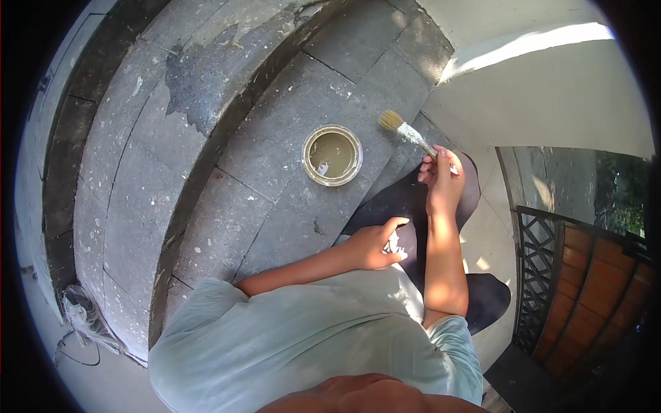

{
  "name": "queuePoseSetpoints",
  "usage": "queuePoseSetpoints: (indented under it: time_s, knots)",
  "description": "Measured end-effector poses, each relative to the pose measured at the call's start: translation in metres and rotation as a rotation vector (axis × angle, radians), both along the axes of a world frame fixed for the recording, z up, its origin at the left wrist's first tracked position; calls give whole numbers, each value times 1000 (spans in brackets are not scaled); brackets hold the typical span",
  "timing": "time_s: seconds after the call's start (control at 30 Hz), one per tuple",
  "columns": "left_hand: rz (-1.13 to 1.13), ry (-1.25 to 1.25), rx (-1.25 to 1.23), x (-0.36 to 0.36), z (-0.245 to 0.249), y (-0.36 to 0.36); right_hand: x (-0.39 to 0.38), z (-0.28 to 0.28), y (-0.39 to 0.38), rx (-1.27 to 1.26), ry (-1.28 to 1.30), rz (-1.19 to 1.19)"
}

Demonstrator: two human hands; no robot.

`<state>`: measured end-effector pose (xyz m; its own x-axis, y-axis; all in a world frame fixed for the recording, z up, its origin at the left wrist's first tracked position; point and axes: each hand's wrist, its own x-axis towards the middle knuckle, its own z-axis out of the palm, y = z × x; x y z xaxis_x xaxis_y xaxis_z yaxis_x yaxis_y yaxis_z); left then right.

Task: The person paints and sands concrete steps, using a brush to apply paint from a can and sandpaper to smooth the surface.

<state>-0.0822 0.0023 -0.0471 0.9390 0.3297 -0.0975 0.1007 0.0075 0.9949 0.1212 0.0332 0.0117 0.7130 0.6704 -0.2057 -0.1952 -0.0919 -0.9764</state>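
Observation:
My right hand [444,175] grips the handle of a paintbrush [413,135], whose pale, paint-smeared ferrule and tan bristles point up and to the left. The bristles are in the air to the right of an open round can [307,155], apart from it. Inside the can is a murky greenish-grey liquid with a whitish patch. Closer to my body, my left hand [375,246] is curled near my lap around something small and white, too hidden to name.
Grey paint-spotted tiles [275,131] lie under the can. A curved raised step [138,172] runs along the left, with crumpled clear plastic [84,313] at its lower end. A pale wall [551,96] stands at upper right, a dark metal gate [592,275] at right.

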Motion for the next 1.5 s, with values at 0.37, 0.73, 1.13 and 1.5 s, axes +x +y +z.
queuePoseSetpoints:
  time_s: [0.37,0.73,1.13,1.5]
  knots:
    - [-30,131,15,-1,12,11,-39,-22,77,30,-527,214]
    - [0,-39,33,-9,-2,15,-29,-4,105,28,-848,199]
    - [-33,-1,55,-8,-7,12,-35,46,10,382,-189,217]
    - [-49,-1,-38,-9,6,19,-80,39,39,112,-688,458]
